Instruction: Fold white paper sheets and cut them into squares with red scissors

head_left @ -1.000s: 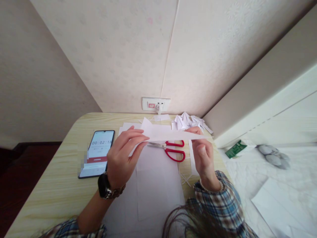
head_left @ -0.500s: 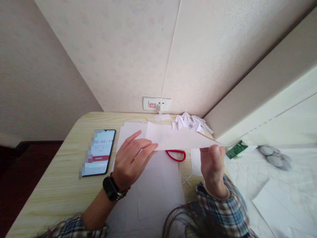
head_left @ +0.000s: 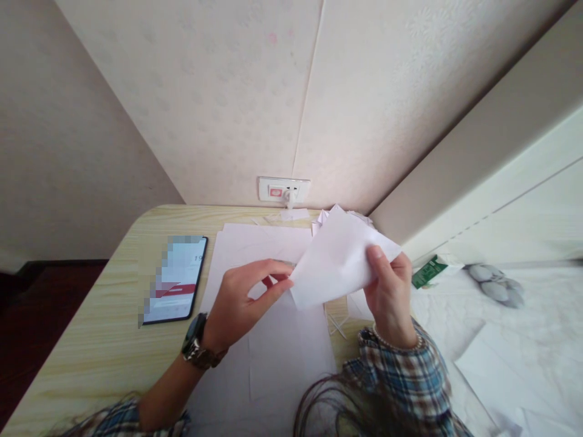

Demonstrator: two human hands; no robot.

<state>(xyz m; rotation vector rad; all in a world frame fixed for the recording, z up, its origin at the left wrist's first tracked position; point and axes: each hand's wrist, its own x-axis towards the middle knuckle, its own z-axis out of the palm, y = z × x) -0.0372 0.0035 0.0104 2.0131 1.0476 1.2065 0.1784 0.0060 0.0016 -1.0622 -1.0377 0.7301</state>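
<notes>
Clamps a white sheet (head_left: 339, 264) in the right hand (head_left: 388, 291) at the sheet's three o'clock side; pinches its nine o'clock corner in the left hand (head_left: 239, 306). Holds it raised over the three o'clock edge of stacked paper (head_left: 268, 352) on the surface (head_left: 86, 340). Has a phone (head_left: 180, 279) toward nine o'clock and, farther off, folded paper pieces (head_left: 320, 220) toward twelve.
</notes>
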